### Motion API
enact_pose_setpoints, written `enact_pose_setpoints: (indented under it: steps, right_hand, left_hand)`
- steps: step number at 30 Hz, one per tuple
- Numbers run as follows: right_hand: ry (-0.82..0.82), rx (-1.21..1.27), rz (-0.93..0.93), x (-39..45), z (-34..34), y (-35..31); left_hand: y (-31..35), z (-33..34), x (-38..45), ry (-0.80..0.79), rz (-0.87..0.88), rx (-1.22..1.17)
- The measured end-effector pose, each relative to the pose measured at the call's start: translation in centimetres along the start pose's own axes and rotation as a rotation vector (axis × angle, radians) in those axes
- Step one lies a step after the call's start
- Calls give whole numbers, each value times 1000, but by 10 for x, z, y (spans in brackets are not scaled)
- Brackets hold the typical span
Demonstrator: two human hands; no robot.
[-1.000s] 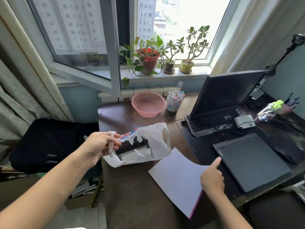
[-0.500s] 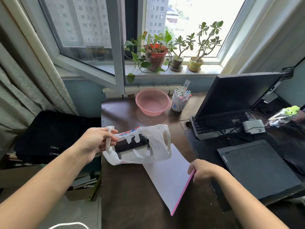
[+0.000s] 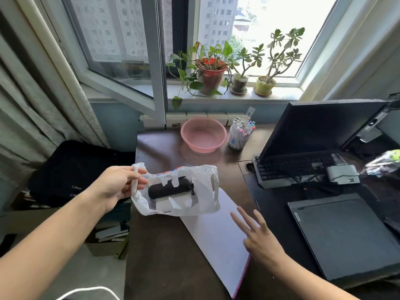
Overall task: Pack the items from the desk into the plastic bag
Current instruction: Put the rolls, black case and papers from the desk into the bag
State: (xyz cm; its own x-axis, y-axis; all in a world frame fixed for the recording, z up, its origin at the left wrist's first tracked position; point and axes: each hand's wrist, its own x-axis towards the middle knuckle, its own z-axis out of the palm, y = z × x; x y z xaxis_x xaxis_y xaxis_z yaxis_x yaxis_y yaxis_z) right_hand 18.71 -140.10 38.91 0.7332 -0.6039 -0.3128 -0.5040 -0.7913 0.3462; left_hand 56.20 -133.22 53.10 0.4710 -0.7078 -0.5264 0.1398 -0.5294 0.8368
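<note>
Head view: left hand [image 3: 121, 187] pinches handle of plastic bag [image 3: 179, 191], pouch inside; right hand [image 3: 257, 237] open, empty, over notebook [image 3: 216, 230] on surface [image 3: 164, 256]; widen mouth, slide notebook in flat

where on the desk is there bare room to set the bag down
Bare brown desk lies left of the white notebook, below the plastic bag, and between bag and pink basin. The right side is crowded: laptop, closed laptop, cables.
</note>
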Motion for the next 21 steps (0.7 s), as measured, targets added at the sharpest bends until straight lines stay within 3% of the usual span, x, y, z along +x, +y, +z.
enact_pose_setpoints:
  steps: [10,14,16,21]
  right_hand:
    - [-353,-9,-302,2,4,-17]
    - [-429,364,-188,-5,-26,-12]
    - [-549,555,-182,-7,-39,-4]
    - [-745,800,-172,1,-46,5]
  left_hand:
    - [1,11,-4,-14,-8,-1]
    - [1,8,-2,-20,-10,-7]
    - [0,7,-1,-24,-7,-7]
    - [-3,8,1,-42,-16,-8]
